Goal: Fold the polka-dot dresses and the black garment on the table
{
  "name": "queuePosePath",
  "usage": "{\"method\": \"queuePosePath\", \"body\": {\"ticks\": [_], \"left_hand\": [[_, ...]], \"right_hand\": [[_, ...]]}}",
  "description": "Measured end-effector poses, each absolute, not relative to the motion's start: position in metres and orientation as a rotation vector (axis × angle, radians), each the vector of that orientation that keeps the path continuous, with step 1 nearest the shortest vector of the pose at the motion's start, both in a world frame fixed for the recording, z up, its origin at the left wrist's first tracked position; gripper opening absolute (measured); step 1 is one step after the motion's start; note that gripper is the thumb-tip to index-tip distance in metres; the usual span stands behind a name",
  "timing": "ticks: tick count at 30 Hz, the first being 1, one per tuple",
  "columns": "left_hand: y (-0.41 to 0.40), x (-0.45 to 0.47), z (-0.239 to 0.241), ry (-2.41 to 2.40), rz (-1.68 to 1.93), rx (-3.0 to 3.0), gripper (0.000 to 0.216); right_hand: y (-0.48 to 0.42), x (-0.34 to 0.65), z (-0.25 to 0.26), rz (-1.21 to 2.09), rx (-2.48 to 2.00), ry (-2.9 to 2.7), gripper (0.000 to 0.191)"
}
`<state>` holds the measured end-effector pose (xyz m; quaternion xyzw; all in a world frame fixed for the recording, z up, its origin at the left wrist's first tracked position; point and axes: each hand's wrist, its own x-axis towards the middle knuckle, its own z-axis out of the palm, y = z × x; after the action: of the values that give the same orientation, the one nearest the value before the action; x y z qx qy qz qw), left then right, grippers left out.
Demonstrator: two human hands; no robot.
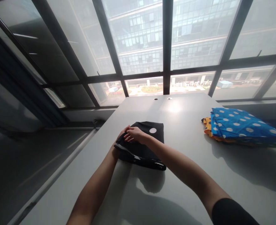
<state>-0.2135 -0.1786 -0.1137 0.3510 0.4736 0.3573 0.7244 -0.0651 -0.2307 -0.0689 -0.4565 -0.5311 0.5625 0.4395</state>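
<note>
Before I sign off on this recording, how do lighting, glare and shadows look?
Head view: the windows are bright and hazy, backlighting the scene; head view: a glare spot sits near the far edge of the table; head view: shadows fall cameraward from the black cloth and blue dotted cloth.

Tall windows (pixel 138 40) in dark frames (pixel 167 47) span the far side of the room, with a pale, many-storeyed building (pixel 194 31) hazy in bright daylight beyond the glass and sunlit ground (pixel 149 89) at its foot. A white worktop (pixel 187 114) runs up to the panes, with two round holes (pixel 156 99) near its far edge and a patch of glare (pixel 174 106) just below them. On the left, a dark bluish curtain (pixel 34 90) hangs beside the glass, above a shadowed grey floor (pixel 46 159) crossed by faint streaks of light.
</note>
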Motion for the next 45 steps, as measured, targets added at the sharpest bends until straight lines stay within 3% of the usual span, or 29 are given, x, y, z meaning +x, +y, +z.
{"method": "queuePosePath", "body": {"ticks": [3, 8, 14, 20, 25, 29, 33, 45], "left_hand": [[-0.182, -0.214, -0.126, 1.084, 0.715, 0.789, 0.011], [-0.184, -0.221, -0.113, 1.155, 0.649, 1.002, 0.054], [-0.181, -0.25, -0.093, 1.09, 0.677, 1.136, 0.06], [-0.184, -0.268, -0.102, 1.372, 0.636, 1.329, 0.076], [-0.18, -0.218, -0.112, 1.612, 0.943, 1.896, 0.054], [-0.193, -0.152, -0.154, 1.42, 0.695, 2.406, 0.054], [-0.194, -0.134, -0.189, 1.478, 0.474, 2.517, 0.058], [-0.148, -0.204, -0.186, 1.702, 0.294, 2.429, 0.061]], "right_hand": [[-0.221, -0.041, -0.08, 1.206, -1.264, -1.394, 0.031], [-0.206, 0.032, -0.094, 0.776, -1.449, -1.388, 0.046], [-0.216, 0.035, -0.132, 0.409, -1.718, -1.89, 0.066], [-0.223, 0.01, -0.174, 0.313, -1.801, -2.107, 0.07], [-0.223, 0.009, -0.174, 0.281, -1.779, -2.101, 0.068], [-0.227, 0.007, -0.174, 0.229, -1.781, -2.04, 0.062], [-0.232, 0.007, -0.185, 0.193, -1.774, -2.061, 0.063], [-0.241, 0.004, -0.181, 0.255, -1.802, -1.879, 0.066]]}}
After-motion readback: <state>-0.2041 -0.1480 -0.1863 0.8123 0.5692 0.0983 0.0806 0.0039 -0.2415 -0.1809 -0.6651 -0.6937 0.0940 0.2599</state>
